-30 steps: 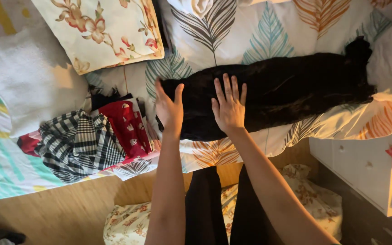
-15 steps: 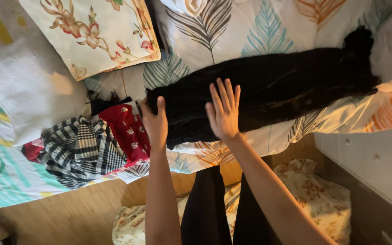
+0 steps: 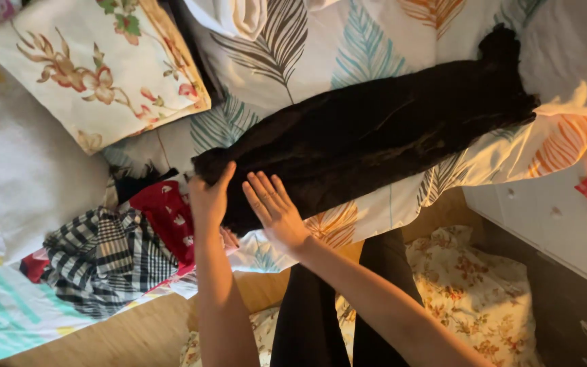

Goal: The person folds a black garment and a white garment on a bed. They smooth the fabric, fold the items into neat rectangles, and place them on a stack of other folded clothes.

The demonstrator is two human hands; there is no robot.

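The black garment point(image 3: 375, 136) lies stretched across the bed from the centre left of the frame to the upper right, on a leaf-patterned sheet point(image 3: 348, 47).

Left hand point(image 3: 210, 198): positioned at the garment's lower-left end, fingers closed over the fabric edge, clamped on the black garment.

Right hand point(image 3: 274, 212): positioned just beside the left hand, palm down, fingers extended and slightly spread, lying flat on the lower edge of the garment. It grips nothing.

Surrounding items:
- A red patterned cloth point(image 3: 170, 217) lies just left of the left hand, touching a black-and-white plaid cloth point(image 3: 107, 261) in the lower left of the frame.
- A floral pillow point(image 3: 96, 64) occupies the upper left.
- A white drawer unit point(image 3: 545, 217) stands at the right edge.
- A floral cushion point(image 3: 470, 285) lies on the floor at the lower right, beside the person's dark-clad legs point(image 3: 314, 319).
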